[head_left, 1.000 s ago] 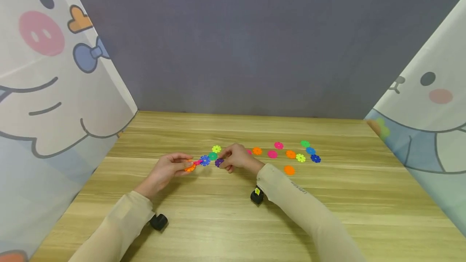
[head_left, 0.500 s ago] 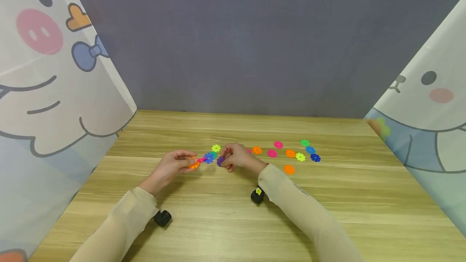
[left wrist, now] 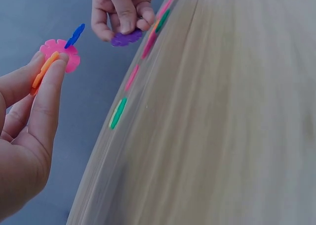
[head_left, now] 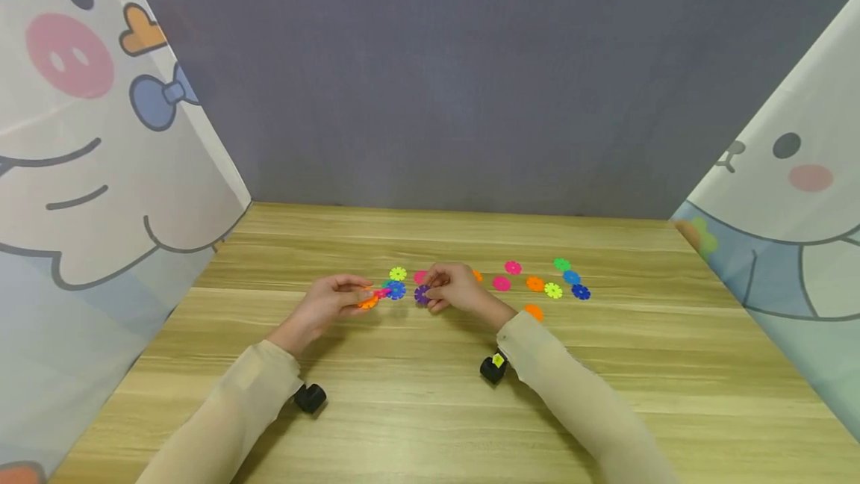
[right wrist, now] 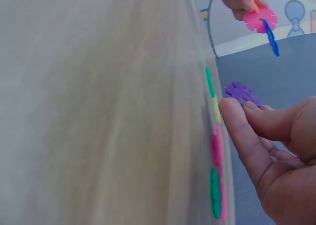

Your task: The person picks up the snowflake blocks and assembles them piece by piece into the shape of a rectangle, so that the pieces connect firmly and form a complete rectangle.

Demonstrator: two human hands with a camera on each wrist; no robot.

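Note:
My left hand [head_left: 325, 306] pinches an orange notched interlocking disc [left wrist: 45, 71] between thumb and fingers. Slotted onto it at an angle is a pink disc [left wrist: 73, 62], and a blue disc [left wrist: 75, 35] is joined to the pink one's far side, making a short chain. My right hand [head_left: 463, 293] holds a single purple disc [right wrist: 242, 92] by its edge with thumb and fingers. In the head view the purple disc is just right of the blue one, with a small gap between. Both hands hold their pieces raised above the table.
Loose discs lie flat on the wooden table [head_left: 403, 409]: a yellow disc [head_left: 398, 273] and a pink disc [head_left: 420, 276] behind the hands, and several more to the right, including a green disc [head_left: 561, 264] and an orange disc [head_left: 534, 284]. A grey backdrop [head_left: 437, 95] stands behind.
Both hands have shifted right, the left with its chain and the right with the purple disc. The blue disc now overlaps the green one behind it, and a pink disc shows beside my right hand.

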